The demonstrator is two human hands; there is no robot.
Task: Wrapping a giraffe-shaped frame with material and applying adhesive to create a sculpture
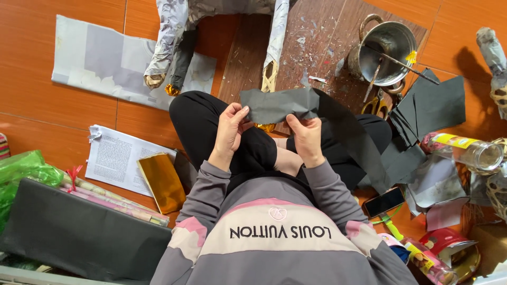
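I sit cross-legged on an orange tiled floor. Both hands hold a sheet of black paper (274,104) over my lap. My left hand (228,132) pinches its lower left edge with thumb and fingers. My right hand (306,136) grips the lower edge near the middle, where the sheet is creased. The paper trails off to the right as a long dark strip (359,142) over my knee.
A metal pot (388,47) with sticks stands on a stained board (317,37), scissors (376,105) beside it. More black sheets (435,103), a glass jar (478,154), a phone (384,201), gold foil (162,182), printed paper (119,155), and paper-wrapped figure legs (169,42) surround me.
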